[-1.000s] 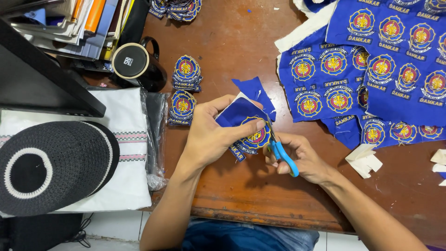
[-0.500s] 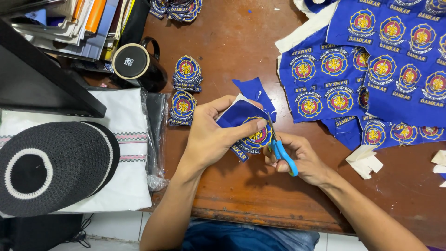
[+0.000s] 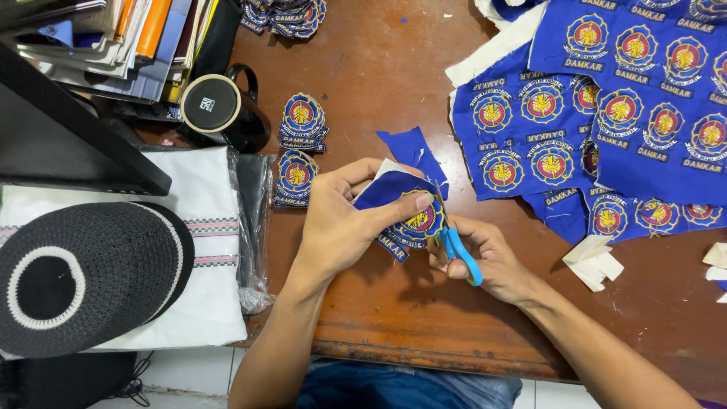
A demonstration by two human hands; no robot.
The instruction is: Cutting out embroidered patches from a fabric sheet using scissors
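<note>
My left hand (image 3: 341, 220) pinches a piece of blue cloth (image 3: 394, 189) that bears a round embroidered badge (image 3: 420, 222) in yellow and red. My right hand (image 3: 485, 257) grips small scissors with blue handles (image 3: 458, 250); their blades run up along the right edge of the badge. A loose flap of the blue cloth sticks up behind the fingers. Both hands hover just above the brown wooden table (image 3: 379, 318).
Sheets of blue cloth with several uncut badges (image 3: 606, 113) cover the right side. Two piles of cut badges (image 3: 303, 125) lie left of the hands, another pile (image 3: 284, 15) at the top. A black mug (image 3: 219, 106), a black-and-white knitted cap (image 3: 76, 273) on wrapped white cloth, and white scraps (image 3: 594, 261) lie about.
The hands stay in nearly the same place. The blue cloth piece has turned slightly in my left hand and the scissors have shifted a little along the badge's edge.
</note>
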